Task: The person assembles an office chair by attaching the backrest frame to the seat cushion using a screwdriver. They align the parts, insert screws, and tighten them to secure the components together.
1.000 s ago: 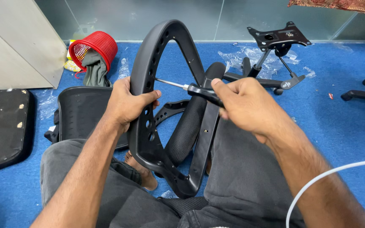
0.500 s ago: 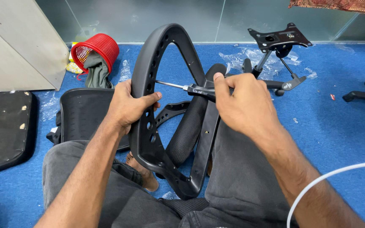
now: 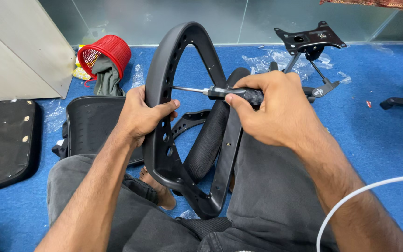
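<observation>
Fingers of the right hand [image 3: 276, 107] clench the screwdriver [image 3: 220, 92], tip in the black chair frame [image 3: 164, 84] that the left hand [image 3: 141, 116] grips upright over the lap — stiff, probably light plastic, best held by its left rail.

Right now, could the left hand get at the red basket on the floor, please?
Probably not without letting go: the left hand grips the black chair frame, and the red basket lies beyond it on the blue floor.
</observation>
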